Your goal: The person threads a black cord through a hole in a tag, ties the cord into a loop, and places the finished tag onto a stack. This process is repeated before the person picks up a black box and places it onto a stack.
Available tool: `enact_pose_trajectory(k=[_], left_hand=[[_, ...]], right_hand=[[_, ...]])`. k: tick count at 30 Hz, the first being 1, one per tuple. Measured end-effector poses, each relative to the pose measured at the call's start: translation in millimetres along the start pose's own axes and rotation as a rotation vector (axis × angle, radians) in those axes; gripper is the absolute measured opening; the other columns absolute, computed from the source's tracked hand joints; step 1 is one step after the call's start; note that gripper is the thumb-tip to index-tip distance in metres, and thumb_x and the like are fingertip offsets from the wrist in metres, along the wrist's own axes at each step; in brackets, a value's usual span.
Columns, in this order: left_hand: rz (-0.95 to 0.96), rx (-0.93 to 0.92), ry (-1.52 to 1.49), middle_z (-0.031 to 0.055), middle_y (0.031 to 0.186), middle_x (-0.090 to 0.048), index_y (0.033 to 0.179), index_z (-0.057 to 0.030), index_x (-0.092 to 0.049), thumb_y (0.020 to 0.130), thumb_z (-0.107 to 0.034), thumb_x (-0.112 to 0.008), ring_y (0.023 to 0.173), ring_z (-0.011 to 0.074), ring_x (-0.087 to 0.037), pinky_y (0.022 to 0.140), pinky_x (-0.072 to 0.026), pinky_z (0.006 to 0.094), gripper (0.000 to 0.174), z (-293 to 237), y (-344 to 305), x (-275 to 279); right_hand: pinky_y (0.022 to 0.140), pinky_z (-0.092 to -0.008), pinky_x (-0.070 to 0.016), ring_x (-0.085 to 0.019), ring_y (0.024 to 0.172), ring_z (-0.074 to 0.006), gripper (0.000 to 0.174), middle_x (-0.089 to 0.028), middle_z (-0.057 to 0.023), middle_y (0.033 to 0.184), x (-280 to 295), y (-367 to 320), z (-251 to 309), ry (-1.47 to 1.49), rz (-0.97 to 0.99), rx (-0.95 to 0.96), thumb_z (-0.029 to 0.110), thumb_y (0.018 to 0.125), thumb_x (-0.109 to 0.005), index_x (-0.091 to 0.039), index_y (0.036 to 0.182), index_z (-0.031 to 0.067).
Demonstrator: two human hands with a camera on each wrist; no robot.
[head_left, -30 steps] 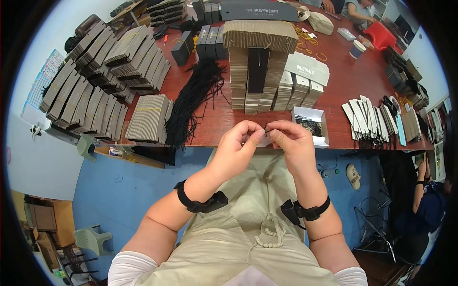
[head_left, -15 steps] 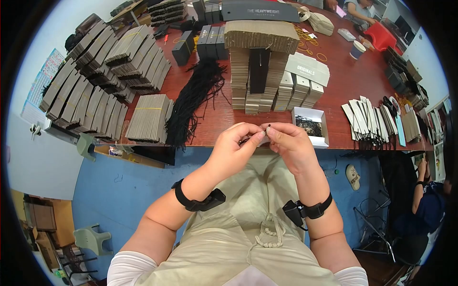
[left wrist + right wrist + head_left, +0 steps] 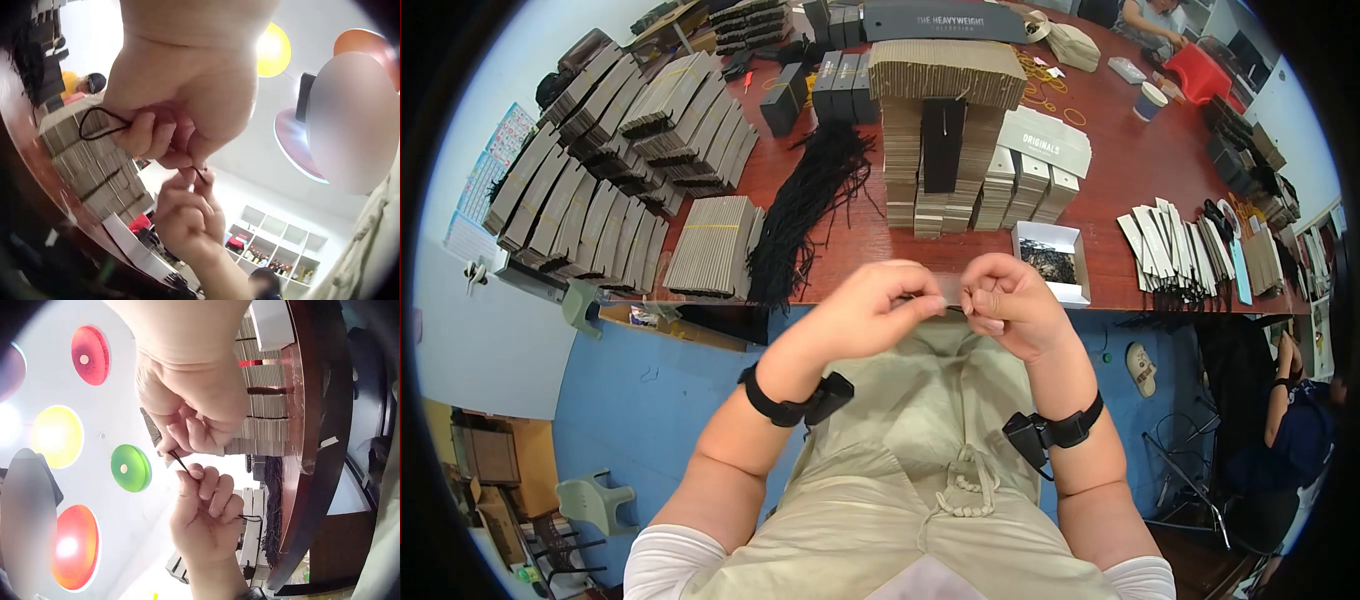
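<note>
A thin black cord (image 3: 179,461) runs between the fingertips of my two hands, just past the front edge of the table. My left hand (image 3: 892,303) pinches it between thumb and forefinger, the other fingers curled. From that hand's far side a loop of the black cord (image 3: 82,127) sticks out in the left wrist view. The right hand (image 3: 1018,308) pinches the cord's end at its thumb and fingertip, as the right wrist view shows. A small gap separates the hands. Inside the left palm the cord is hidden by fingers.
Behind the hands stand tall stacks of grey-brown card tags (image 3: 900,160). A white box (image 3: 1082,265) of small black pieces sits by the right hand. To the left lies a bundle of black cords (image 3: 800,225); white tags (image 3: 1160,245) lie at right.
The fingertips, close together before, have drawn apart, with the left hand and forearm shifting left. The right hand has turned a little, showing more of its curled fingers.
</note>
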State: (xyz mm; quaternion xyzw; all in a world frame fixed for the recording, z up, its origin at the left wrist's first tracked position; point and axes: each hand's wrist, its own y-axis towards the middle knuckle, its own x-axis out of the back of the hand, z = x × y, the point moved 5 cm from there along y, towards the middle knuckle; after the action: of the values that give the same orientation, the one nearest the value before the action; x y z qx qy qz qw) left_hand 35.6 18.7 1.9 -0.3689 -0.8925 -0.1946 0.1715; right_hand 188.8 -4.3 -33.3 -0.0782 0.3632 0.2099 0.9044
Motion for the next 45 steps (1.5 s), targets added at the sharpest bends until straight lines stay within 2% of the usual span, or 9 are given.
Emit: enact_pose_trajectory(k=[7,13,16,17,23,32,35,38,45], left_hand=[[-0.12,-0.231,0.206,0.0061,0.079,-0.052,0.08,-0.0031,-0.058,0.073,-0.001,-0.061,0.074,0.0239,-0.05,0.066,-0.0411,0.0314,0.008,-21,10,9],[-0.639,-0.149,0.381,0.0059,0.092,-0.053,0.092,-0.0015,-0.059,0.079,-0.006,-0.064,0.081,0.0185,-0.053,0.073,-0.0441,0.0283,0.015,-18,6,6],[-0.373,0.114,-0.124,0.0033,0.094,-0.054,0.096,-0.0001,-0.057,0.085,-0.009,-0.062,0.085,0.0114,-0.054,0.075,-0.0453,0.0244,0.014,16,-1,-6],[-0.444,0.104,-0.243,0.0049,0.083,-0.057,0.089,-0.0008,-0.062,0.081,-0.013,-0.066,0.072,0.0113,-0.053,0.066,-0.0438,0.0254,0.015,18,-1,-11],[-0.433,0.22,-0.486,0.0048,0.083,-0.057,0.089,0.0001,-0.06,0.083,-0.006,-0.062,0.074,0.0108,-0.055,0.066,-0.0435,0.0244,0.009,28,-4,-21],[-0.549,-0.265,0.487,0.0078,0.082,-0.054,0.085,-0.0009,-0.054,0.083,0.0,-0.057,0.075,0.0149,-0.054,0.068,-0.0439,0.0248,0.004,-10,-3,-15],[-0.541,-0.302,0.418,0.0115,0.084,-0.056,0.092,-0.0011,-0.054,0.08,0.001,-0.058,0.076,0.0267,-0.054,0.068,-0.0438,0.0333,0.012,-9,-4,-15],[-0.529,-0.014,-0.007,0.0072,0.096,-0.059,0.1,0.0013,-0.059,0.084,0.002,-0.059,0.09,0.0138,-0.056,0.078,-0.0457,0.0257,0.017,5,-9,-16],[-0.412,0.304,-0.356,0.0068,0.095,-0.065,0.095,0.0029,-0.065,0.08,-0.001,-0.066,0.086,0.0092,-0.06,0.075,-0.048,0.0218,0.015,25,-13,-18]], right_hand=[[0.042,-0.0187,-0.0277,-0.04,0.048,-0.0017,0.009,-0.059,0.0002,0.066,-6,-2,-15,-0.363,-0.211,-0.094,0.0,0.079,-0.065,-0.061,0.086,0.0021],[0.048,-0.0172,-0.0329,-0.046,0.057,-0.0023,0.009,-0.06,0.0005,0.075,-6,-4,-6,-0.312,-0.333,0.094,-0.002,0.078,-0.066,-0.061,0.083,0.0029],[0.052,-0.017,-0.0356,-0.049,0.063,-0.0028,0.01,-0.061,0.0001,0.079,-4,-4,-2,-0.396,-0.378,0.181,-0.002,0.078,-0.065,-0.061,0.084,0.0036],[0.052,-0.0171,-0.036,-0.05,0.064,-0.003,0.01,-0.061,0.0001,0.079,-3,-3,-3,-0.395,-0.37,0.185,-0.003,0.078,-0.065,-0.061,0.084,0.0036],[0.051,-0.0182,-0.0356,-0.049,0.06,-0.0042,0.009,-0.06,0.0003,0.076,-2,0,-10,-0.296,-0.339,0.168,0.002,0.079,-0.065,-0.059,0.085,0.0048],[0.046,-0.0197,-0.0324,-0.046,0.054,-0.0058,0.008,-0.056,0.0,0.069,-2,4,-14,-0.098,-0.385,0.03,0.006,0.081,-0.064,-0.056,0.081,0.0059],[0.047,-0.0195,-0.0324,-0.046,0.054,-0.0061,0.01,-0.056,-0.0006,0.069,3,4,-15,-0.022,-0.37,0.022,0.003,0.079,-0.065,-0.055,0.079,0.006],[0.048,-0.0194,-0.0327,-0.046,0.055,-0.0059,0.012,-0.057,-0.0018,0.071,5,4,-14,0.015,-0.318,0.065,0.001,0.078,-0.065,-0.055,0.077,0.0056],[0.055,-0.0201,-0.0381,-0.049,0.064,-0.006,0.011,-0.061,-0.0043,0.082,0,2,-7,-0.234,-0.338,0.248,-0.001,0.077,-0.065,-0.055,0.075,0.0037]])
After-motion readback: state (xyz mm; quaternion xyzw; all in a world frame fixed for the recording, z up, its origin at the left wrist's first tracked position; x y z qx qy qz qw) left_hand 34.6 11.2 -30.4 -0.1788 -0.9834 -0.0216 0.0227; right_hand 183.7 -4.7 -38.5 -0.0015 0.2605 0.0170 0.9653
